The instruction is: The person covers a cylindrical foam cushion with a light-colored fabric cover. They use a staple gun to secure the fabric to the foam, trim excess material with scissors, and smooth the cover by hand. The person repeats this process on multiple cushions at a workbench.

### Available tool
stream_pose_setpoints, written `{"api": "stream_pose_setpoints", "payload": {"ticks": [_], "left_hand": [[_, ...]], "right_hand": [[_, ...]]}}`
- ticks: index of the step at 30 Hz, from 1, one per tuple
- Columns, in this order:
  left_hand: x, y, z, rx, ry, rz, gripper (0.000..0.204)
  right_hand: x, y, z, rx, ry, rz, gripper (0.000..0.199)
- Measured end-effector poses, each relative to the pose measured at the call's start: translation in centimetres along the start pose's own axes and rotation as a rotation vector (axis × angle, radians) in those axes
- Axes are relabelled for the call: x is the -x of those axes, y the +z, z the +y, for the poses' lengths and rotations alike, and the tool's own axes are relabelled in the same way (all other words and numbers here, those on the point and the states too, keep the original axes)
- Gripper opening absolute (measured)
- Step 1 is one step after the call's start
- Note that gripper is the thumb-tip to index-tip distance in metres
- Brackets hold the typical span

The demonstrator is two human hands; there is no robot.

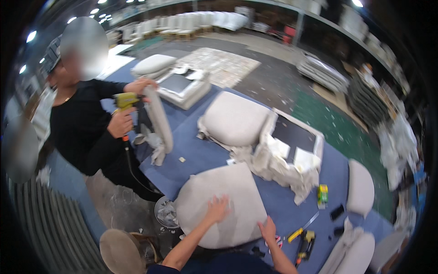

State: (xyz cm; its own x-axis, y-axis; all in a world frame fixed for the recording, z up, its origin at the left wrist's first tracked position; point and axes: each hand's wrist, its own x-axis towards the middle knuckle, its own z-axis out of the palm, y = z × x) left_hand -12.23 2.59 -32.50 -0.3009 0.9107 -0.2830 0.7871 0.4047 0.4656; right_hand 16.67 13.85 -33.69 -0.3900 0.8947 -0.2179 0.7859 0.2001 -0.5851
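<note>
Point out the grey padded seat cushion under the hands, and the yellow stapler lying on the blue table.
Grey padded seat cushion [228,194], head view, its upper middle.
Yellow stapler [305,242], head view, its body.

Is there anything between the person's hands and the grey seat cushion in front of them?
Nothing visible. The left hand lies flat on the cushion, fingers spread, and the right hand rests on its near right edge. The yellow tool lies on the blue table to the right, clear of both hands.

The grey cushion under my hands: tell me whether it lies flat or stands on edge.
Flat. The grey cushion lies broad face up on the blue table, with the left hand spread on top and the right hand at its near edge.
</note>
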Motion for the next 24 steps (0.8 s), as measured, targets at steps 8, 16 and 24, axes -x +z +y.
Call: {"api": "stream_pose_setpoints", "payload": {"ticks": [8, 16, 24], "left_hand": [[2.7, -0.7, -0.3, -0.234, 0.256, 0.269, 0.077], [-3.0, 0.9, -2.2, -0.146, 0.455, -0.086, 0.089], [-3.1, 0.7, -2.2, -0.24, 0.449, -0.014, 0.093]], "right_hand": [[0.8, 3.0, -1.6, 0.104, 0.138, 0.149, 0.065], [-1.2, 7.6, -2.4, 0.244, 0.177, 0.264, 0.077], [-8.5, 7.4, -10.0, 0.313, 0.037, 0.381, 0.076]]}}
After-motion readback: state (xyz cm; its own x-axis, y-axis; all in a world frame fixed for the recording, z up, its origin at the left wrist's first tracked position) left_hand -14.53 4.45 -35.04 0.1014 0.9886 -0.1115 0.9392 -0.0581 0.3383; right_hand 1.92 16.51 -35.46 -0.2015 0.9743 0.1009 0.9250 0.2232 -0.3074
